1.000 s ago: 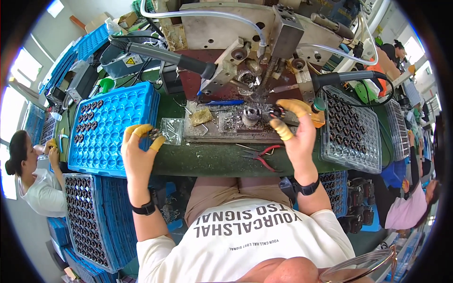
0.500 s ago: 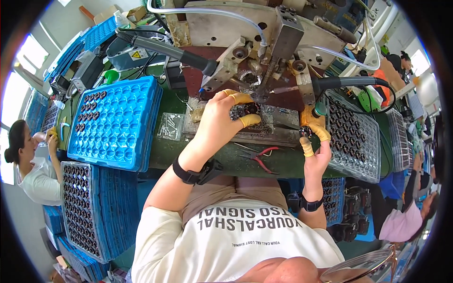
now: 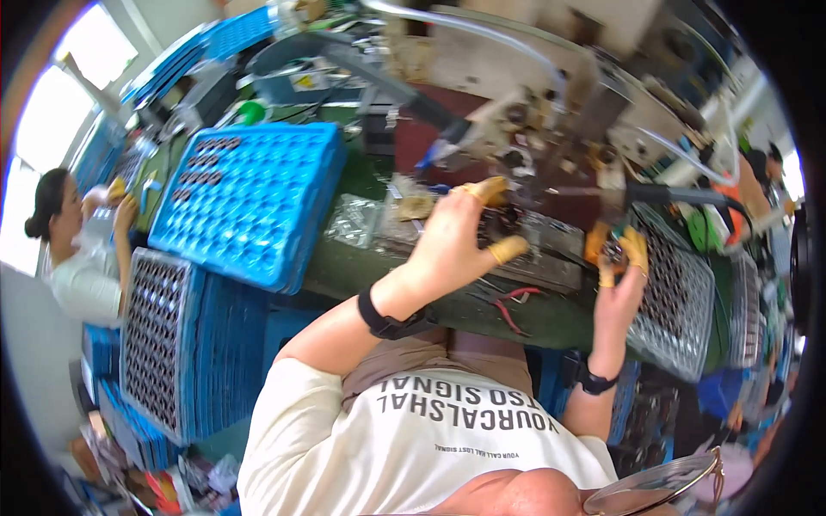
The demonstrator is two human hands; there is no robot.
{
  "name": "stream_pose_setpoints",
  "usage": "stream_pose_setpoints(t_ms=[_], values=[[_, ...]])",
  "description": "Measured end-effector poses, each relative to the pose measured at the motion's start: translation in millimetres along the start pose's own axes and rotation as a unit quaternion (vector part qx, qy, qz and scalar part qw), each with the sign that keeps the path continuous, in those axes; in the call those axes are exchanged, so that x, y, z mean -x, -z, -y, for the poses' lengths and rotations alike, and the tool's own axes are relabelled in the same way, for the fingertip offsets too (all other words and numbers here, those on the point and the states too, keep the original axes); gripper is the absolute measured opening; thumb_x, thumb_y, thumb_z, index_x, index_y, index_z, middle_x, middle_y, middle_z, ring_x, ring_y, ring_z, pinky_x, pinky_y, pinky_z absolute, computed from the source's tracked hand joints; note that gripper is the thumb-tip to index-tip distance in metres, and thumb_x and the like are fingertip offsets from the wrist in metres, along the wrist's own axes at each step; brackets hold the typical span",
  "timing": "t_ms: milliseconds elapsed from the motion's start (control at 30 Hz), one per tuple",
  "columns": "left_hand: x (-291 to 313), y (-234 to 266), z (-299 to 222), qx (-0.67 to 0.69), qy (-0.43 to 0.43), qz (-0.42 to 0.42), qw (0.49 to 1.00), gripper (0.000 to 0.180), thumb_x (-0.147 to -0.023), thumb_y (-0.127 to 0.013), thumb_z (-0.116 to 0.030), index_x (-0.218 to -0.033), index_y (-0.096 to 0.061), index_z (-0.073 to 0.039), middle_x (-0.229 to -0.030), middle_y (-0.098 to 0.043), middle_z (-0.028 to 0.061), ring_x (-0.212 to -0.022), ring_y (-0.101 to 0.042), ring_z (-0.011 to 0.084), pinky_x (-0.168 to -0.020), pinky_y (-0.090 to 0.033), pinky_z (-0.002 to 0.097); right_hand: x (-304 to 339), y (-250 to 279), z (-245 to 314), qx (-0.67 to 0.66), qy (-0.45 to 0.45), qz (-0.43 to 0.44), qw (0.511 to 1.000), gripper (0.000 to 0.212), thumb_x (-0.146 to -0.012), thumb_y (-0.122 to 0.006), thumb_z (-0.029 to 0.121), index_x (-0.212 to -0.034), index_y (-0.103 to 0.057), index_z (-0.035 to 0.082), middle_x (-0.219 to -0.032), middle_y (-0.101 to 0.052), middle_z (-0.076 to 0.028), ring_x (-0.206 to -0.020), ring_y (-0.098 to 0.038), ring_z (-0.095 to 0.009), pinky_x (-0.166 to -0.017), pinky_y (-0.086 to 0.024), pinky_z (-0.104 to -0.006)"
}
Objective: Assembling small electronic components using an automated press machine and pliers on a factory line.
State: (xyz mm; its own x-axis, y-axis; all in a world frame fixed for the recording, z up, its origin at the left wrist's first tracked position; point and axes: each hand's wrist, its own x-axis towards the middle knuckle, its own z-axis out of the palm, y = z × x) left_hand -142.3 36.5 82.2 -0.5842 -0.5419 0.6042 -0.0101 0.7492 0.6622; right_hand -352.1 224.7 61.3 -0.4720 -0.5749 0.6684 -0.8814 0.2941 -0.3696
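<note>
My left hand (image 3: 456,236), in yellow finger cots, reaches under the machine head with thumb and fingers spread apart. Between them sits a dark round part (image 3: 501,225), blurred, so contact is hard to make out. Farther right, my right hand (image 3: 621,279) pinches a small dark round part (image 3: 614,251) between yellow-covered thumb and fingers, beside the clear tray (image 3: 680,331) of similar dark parts. Above the left hand stands the metal machine (image 3: 516,116), smeared by motion.
Red-handled pliers (image 3: 514,314) lie near the bench's front edge. A clear bag of small pins (image 3: 353,219) rests left of the machine base. A blue tray (image 3: 258,193) holds a few dark parts; stacked trays (image 3: 159,344) stand below it. A co-worker (image 3: 82,249) sits far left.
The whole view has shifted, so the bench appears farther right and blurred. My left thumb and fingers have spread wider around the dark round part. My right hand still holds its small part.
</note>
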Motion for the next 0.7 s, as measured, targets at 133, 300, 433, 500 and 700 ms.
stream_pose_setpoints(t_ms=[133,300,433,500,700], values=[[13,51,-4,-0.056,0.009,0.054,0.997,0.08,-0.072,-0.083,-0.028,-0.139,-0.046,-0.002,-0.127,-0.055,0.0176,-0.118,-0.051,0.033,-0.099,-0.043,0.0396,5,-4,-39,-0.031,0.005,0.013,0.999,0.04,-0.096,-0.061,0.022,-0.129,-0.052,-0.001,-0.133,-0.055,-0.017,-0.12,-0.054,-0.03,-0.099,-0.043,-0.0358],[24,185,43,-0.239,0.16,0.078,0.955,0.039,-0.077,-0.075,-0.027,-0.108,-0.071,-0.005,-0.101,-0.069,0.0184,-0.095,-0.065,0.0346,-0.086,-0.051,0.0405,2,9,-24,-0.036,0.006,0.056,0.998,0.04,-0.099,-0.056,0.021,-0.13,-0.05,-0.003,-0.136,-0.055,-0.016,-0.12,-0.055,-0.03,-0.097,-0.043,-0.035],[43,335,119,-0.418,0.396,0.079,0.814,0.032,-0.075,-0.072,-0.028,-0.103,-0.074,-0.012,-0.096,-0.071,0.0149,-0.088,-0.068,0.0317,-0.08,-0.054,0.0401,1,9,-36,-0.034,-0.064,0.089,0.993,0.041,-0.098,-0.058,0.018,-0.131,-0.049,-0.003,-0.133,-0.056,-0.017,-0.123,-0.053,-0.031,-0.103,-0.039,-0.0357],[57,397,156,-0.506,0.354,0.098,0.78,0.031,-0.073,-0.072,-0.028,-0.099,-0.074,-0.012,-0.093,-0.071,0.0156,-0.087,-0.068,0.0326,-0.079,-0.054,0.0408,-4,11,-37,-0.063,-0.069,0.088,0.992,0.043,-0.098,-0.058,0.022,-0.132,-0.05,-0.003,-0.132,-0.058,-0.015,-0.119,-0.056,-0.026,-0.101,-0.041,-0.0334],[54,431,233,-0.505,0.334,0.083,0.792,0.039,-0.071,-0.07,-0.038,-0.092,-0.073,-0.005,-0.09,-0.069,0.0209,-0.084,-0.068,0.0376,-0.076,-0.054,0.0438,7,60,-85,-0.164,-0.124,0.027,0.978,0.036,-0.093,-0.062,0.008,-0.128,-0.056,0.0,-0.123,-0.06,-0.007,-0.114,-0.054,-0.016,-0.1,-0.041,-0.03]])
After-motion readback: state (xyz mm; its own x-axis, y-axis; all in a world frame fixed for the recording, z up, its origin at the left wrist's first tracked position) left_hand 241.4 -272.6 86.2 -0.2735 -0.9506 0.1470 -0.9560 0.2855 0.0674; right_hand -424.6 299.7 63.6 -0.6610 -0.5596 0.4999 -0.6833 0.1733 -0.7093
